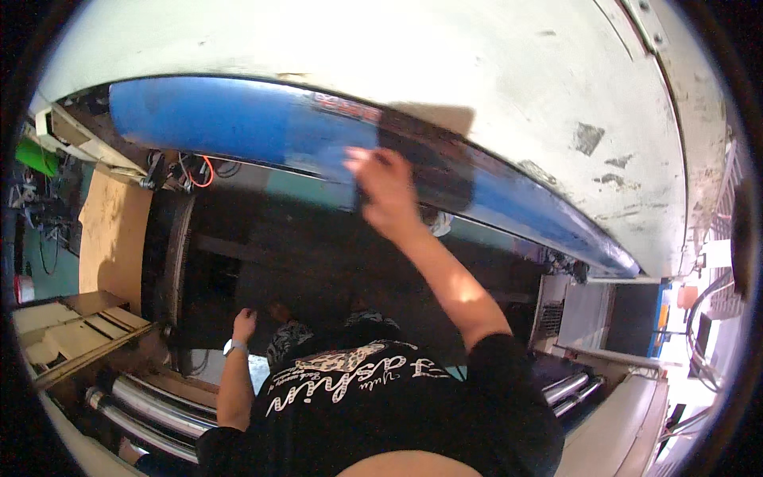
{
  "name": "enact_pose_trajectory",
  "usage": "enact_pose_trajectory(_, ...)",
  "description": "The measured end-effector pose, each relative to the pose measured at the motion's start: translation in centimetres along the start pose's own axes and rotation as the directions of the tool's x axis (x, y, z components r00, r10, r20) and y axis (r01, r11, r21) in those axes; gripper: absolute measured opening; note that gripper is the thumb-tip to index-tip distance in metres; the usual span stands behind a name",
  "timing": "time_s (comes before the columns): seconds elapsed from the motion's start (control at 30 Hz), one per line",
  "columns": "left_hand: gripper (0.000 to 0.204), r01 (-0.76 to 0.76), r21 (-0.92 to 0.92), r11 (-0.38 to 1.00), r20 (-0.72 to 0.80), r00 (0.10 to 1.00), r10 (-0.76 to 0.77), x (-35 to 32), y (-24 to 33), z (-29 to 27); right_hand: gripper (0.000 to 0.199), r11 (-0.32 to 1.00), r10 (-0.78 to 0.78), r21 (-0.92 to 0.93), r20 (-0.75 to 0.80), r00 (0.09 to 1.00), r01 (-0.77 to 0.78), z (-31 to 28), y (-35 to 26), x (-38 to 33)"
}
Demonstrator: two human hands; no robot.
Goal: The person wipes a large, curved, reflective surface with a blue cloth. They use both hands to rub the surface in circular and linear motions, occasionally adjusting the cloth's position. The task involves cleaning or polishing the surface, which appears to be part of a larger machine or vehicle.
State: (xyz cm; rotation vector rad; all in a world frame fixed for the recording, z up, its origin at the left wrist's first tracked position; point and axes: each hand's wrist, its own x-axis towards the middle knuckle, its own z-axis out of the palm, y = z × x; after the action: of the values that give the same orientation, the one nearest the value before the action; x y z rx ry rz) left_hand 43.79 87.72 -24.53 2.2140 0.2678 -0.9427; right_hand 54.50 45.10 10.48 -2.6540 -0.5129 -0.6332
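Note:
My right hand [385,191] reaches up to the front of a long blue cylinder [207,115] that runs across the machine. Its fingers are bent and blurred by motion, and whether they touch the blue surface or pinch something I cannot tell. A paler, glossy patch [318,139] shows on the cylinder just left of my fingers. A dark shadow [429,159] falls over it on the right. Low beside my body hangs my left hand [245,323], its fingers loosely curled with nothing visible in them. A light-coloured watch [234,346] is on that wrist.
A worn white machine panel [509,71] rises above the cylinder. Silvery rollers [159,409] lie behind me at lower left, with more rollers [566,389] at lower right. A tan board [119,230] stands at left. An orange cable [205,171] hangs below the cylinder.

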Motion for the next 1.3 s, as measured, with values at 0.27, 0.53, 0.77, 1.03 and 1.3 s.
enact_pose_trajectory(0.27, 0.029, -0.358, -0.192, 0.914, -0.262, 0.916, 0.303, -4.3, 10.1, 7.4, 0.026, 0.976, -0.026, 0.203, -0.249, 0.968, 0.079, 9.7, -6.1, 12.8)
enact_pose_trajectory(0.53, 0.04, 0.095, 0.148, 0.984, 0.053, 0.993, -0.103, -9.6, 2.1, 13.2, 0.044, 0.992, -0.121, 0.006, -0.09, 0.989, 0.122, -4.9, 4.1, -2.0)
enact_pose_trajectory(0.77, 0.043, -0.006, 0.016, 1.0, 0.034, 0.999, 0.005, -4.0, 4.6, 13.2, 0.064, 0.993, 0.071, -0.094, -0.014, 0.997, -0.072, -14.2, 9.7, -14.4)
enact_pose_trajectory(1.03, 0.029, -0.148, -0.202, 0.968, -0.25, 0.964, 0.095, -5.2, 9.4, 11.3, 0.045, 0.974, -0.217, 0.026, -0.159, 0.963, 0.224, -3.0, 3.1, 1.7)
enact_pose_trajectory(1.3, 0.03, 0.055, -0.037, 0.998, -0.178, 0.982, -0.061, -9.6, 2.3, 12.2, 0.042, 0.967, -0.151, 0.165, -0.244, 0.958, 0.194, 3.0, -0.3, 9.6)
